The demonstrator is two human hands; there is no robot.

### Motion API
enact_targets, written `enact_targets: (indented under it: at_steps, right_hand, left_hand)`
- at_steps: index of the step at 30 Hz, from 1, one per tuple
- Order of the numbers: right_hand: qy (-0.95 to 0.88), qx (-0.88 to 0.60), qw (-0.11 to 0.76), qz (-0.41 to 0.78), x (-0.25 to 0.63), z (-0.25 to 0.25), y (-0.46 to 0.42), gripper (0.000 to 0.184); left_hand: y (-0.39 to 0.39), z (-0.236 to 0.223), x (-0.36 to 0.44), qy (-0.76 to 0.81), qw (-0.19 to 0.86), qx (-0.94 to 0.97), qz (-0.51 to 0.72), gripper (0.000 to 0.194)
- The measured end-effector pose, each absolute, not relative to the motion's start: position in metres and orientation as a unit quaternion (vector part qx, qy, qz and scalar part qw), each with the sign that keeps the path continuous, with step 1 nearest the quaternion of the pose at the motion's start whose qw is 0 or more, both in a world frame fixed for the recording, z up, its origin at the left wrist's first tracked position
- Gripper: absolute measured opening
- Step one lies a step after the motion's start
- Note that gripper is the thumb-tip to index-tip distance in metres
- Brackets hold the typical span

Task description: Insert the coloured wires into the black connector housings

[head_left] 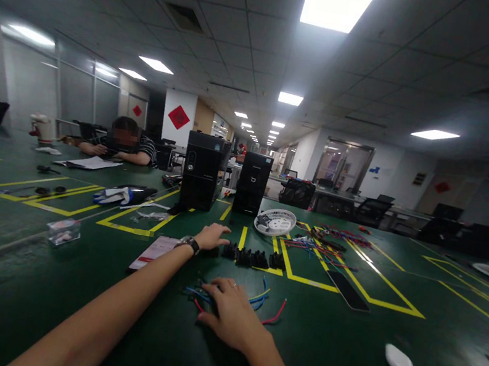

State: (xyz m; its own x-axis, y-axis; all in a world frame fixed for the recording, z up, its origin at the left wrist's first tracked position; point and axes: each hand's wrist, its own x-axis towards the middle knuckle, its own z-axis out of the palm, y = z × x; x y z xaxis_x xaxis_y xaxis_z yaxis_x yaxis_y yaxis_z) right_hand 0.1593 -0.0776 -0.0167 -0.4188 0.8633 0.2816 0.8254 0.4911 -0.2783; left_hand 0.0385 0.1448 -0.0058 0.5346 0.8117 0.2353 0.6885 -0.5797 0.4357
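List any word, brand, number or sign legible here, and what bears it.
No text is legible.
Left black tower: tiny front marks, too blurred.
Right black tower: pale emblem, too small.
Phone screen: too blurred.
Red diamond on white pillar: too blurred.

I saw red, blue and yellow wires (259,299) on a green table (327,359) lined with yellow tape (312,282). From the wires, black blocks (244,257) and a black tower (251,185) stood at twelve o'clock, a white basket (290,224) at one, a white case (400,363) at three; toward eleven, a shirt (149,152) showed dark and pale stripes.
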Motion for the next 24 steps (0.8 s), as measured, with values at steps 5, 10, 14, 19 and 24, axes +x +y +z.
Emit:
enact_targets:
  at_steps: [5, 10, 14, 19, 24]
  right_hand:
    - [-0.841, -0.521, 0.146, -0.001, 0.163, -0.017, -0.073, 0.022]
    - [-0.834, -0.538, 0.117, -0.035, 0.177, -0.012, -0.074, 0.021]
    - [-0.833, -0.543, 0.099, -0.032, 0.179, -0.007, -0.077, 0.026]
    - [-0.828, -0.555, 0.079, -0.012, 0.178, -0.004, -0.078, 0.025]
    - [-0.814, -0.573, 0.092, -0.004, 0.179, -0.004, -0.078, 0.017]
  left_hand:
    - [0.135, -0.01, 0.066, 0.4, 0.119, 0.896, 0.151, 0.041]
    - [0.127, -0.009, 0.06, 0.376, 0.11, 0.901, 0.188, 0.038]
    - [0.112, -0.005, 0.042, 0.37, 0.137, 0.878, 0.271, 0.05]
    - [0.084, -0.007, 0.019, 0.356, 0.385, 0.737, 0.427, 0.054]
    - [0.05, -0.015, 0.003, 0.305, 0.579, 0.595, 0.466, 0.062]
